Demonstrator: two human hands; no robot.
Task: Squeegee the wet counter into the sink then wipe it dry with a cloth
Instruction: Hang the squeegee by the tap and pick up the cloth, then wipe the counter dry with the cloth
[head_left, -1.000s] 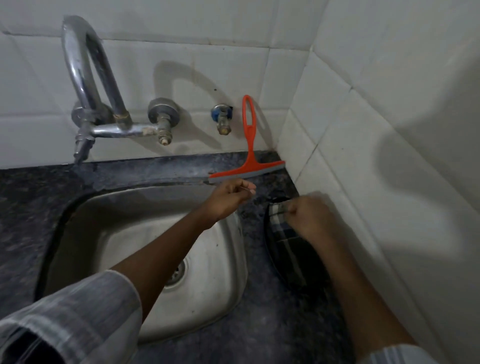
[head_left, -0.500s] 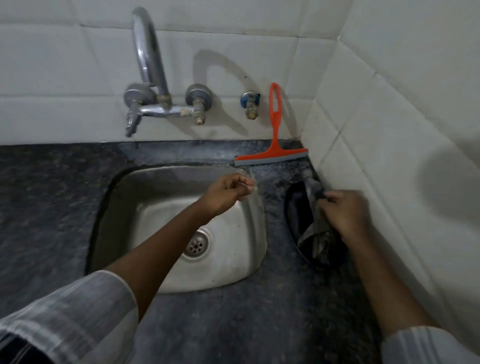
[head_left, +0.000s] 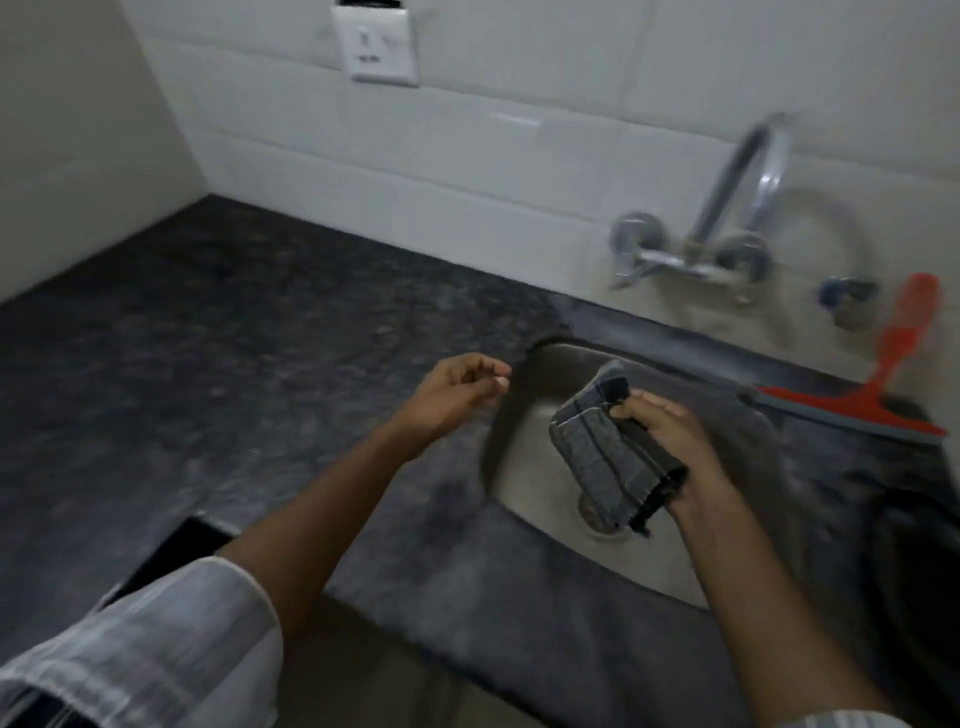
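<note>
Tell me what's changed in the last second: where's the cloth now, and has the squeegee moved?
The right hand has lifted the cloth off the counter right of the sink and now holds it folded above the basin. The view has swung left. The squeegee still leans against the wall behind the sink, and the left hand still hovers empty, fingers loosely curled.

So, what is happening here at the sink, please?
A person is cleaning a dark stone counter. The right hand holds a folded grey checked cloth above the steel sink. The left hand is empty, fingers loosely curled, over the counter beside the sink's left rim. The red squeegee is put aside, leaning against the tiled wall behind the sink, under the tap. It looks like the drying step is about to begin.
</note>
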